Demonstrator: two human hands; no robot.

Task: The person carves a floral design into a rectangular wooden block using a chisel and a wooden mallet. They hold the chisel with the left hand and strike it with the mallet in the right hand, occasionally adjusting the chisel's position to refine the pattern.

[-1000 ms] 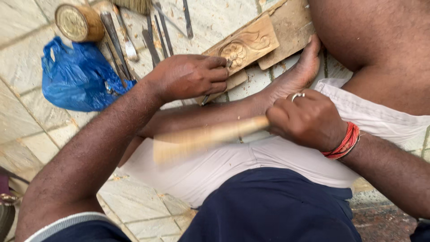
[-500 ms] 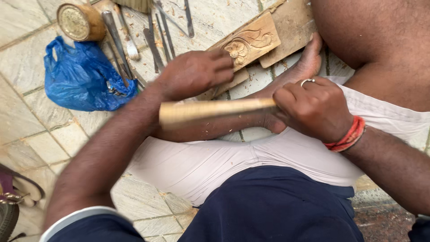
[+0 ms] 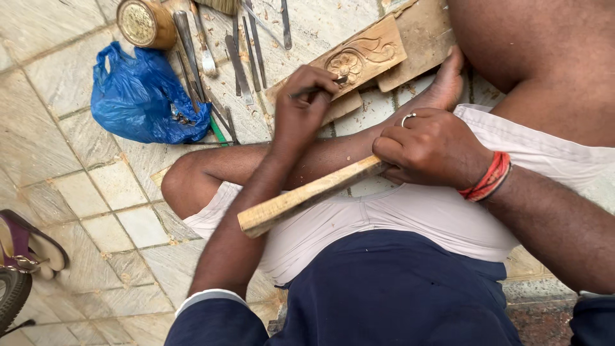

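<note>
chisel on the carved block, mallet stick held low

nearest the camera, the right hand [image 3: 432,148] is closed in a full fist round one end of a wooden stick [image 3: 307,195], a squared, pale, rough-worn length that slants down to the left across the lap, its free end blunt and chipped. a silver ring sits on one finger and a red thread band [image 3: 490,177] wraps the wrist.

further out, the left hand [image 3: 306,106] is bunched tight, fingertips pinched round a thin dark chisel [image 3: 320,88]; the shaft runs between thumb and fingers and its tip meets the carved wooden block [image 3: 359,57] just beyond the knuckles. the block is a flat tan plank with a flower and curling scroll cut in relief, lying tilted on the floor against a plainer board [image 3: 416,38], beside a bare foot [image 3: 442,86].

farther left, on the pale stone tiles [image 3: 109,192], lie a row of slim metal carving tools [image 3: 240,57], a crumpled glossy blue plastic bag [image 3: 144,96], and a round brass-topped tin [image 3: 144,24].
</note>
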